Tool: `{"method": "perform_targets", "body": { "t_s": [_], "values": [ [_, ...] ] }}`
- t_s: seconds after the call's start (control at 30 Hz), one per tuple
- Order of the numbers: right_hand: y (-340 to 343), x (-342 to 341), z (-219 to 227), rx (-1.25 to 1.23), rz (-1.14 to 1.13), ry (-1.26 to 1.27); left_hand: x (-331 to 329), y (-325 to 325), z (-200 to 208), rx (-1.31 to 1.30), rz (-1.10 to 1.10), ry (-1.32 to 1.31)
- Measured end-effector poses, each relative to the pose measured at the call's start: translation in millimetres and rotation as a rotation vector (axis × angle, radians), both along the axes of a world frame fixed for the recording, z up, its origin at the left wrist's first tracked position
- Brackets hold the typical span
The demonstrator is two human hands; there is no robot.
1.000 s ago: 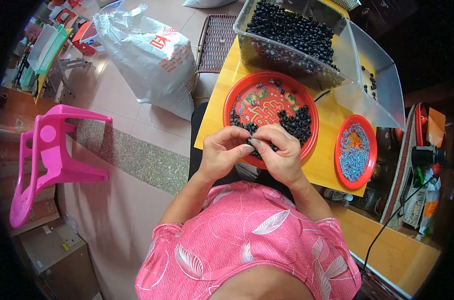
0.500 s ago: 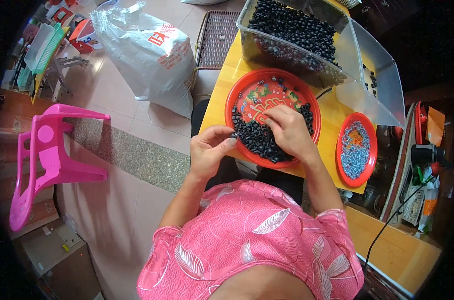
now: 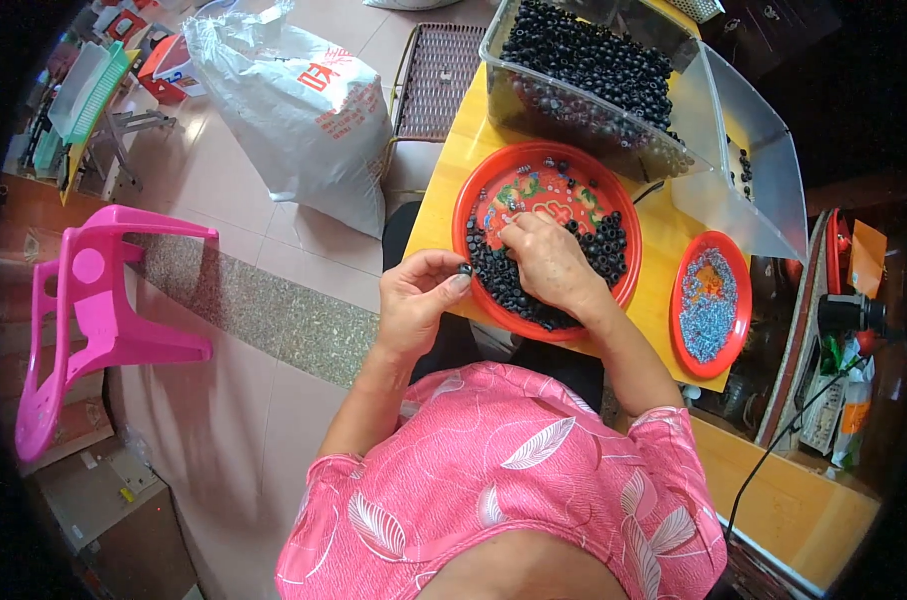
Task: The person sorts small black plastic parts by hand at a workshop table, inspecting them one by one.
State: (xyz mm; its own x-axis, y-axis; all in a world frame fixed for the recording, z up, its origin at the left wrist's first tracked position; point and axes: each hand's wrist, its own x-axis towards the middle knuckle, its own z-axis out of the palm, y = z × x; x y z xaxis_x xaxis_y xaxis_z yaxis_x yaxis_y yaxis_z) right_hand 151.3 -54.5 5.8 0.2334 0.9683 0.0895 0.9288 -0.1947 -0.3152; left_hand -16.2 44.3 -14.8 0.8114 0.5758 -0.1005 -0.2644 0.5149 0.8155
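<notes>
Close to the left rim of a round red tray [image 3: 460, 215], my left hand [image 3: 414, 300] pinches a small black ring-shaped piece [image 3: 465, 269] between thumb and index finger. My right hand [image 3: 554, 262] is over the tray, its fingers bent down and drawn together among the loose pieces. Whatever those fingertips grip, if anything, is hidden. Many small black round pieces [image 3: 509, 288] cover the near half of the tray. A few more lie scattered across its patterned far half.
Behind the tray on the yellow table [image 3: 432, 238] stands a clear plastic box [image 3: 534, 108] heaped with black pieces. At right is a red oval plate [image 3: 745, 305] of small bluish pieces. A white sack [image 3: 309, 140] and a pink plastic stool [image 3: 124, 325] stand at left.
My right hand has moved a little left over the tray, uncovering black pieces on the right. My left hand keeps its pinch on the ring-shaped piece.
</notes>
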Motion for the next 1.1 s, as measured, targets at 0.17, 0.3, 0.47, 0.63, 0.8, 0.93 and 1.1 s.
{"method": "perform_targets", "body": {
  "t_s": [0.17,0.3,0.47,0.63,0.8,0.93,1.1],
  "values": [
    [-9,5,0,0.169,-0.073,0.138,3,-4,2,0.022,-0.015,0.006],
    [-21,6,20,0.169,-0.248,0.708,7,-8,6,0.065,-0.035,-0.008],
    [-37,-1,21,0.252,-0.321,1.304,19,-19,10,0.021,-0.099,-0.086],
    [-40,1,6,0.347,-0.398,0.922,17,-13,5,0.005,-0.089,-0.051],
    [-33,2,8,0.356,-0.155,0.320,5,2,-5,-0.086,-0.008,-0.098],
    [-11,-3,5,0.326,-0.041,0.275,1,3,-5,-0.093,-0.011,-0.109],
    [3,-7,3,0.004,-0.085,0.174,-1,2,-1,-0.079,-0.005,-0.094]
  ]
}}
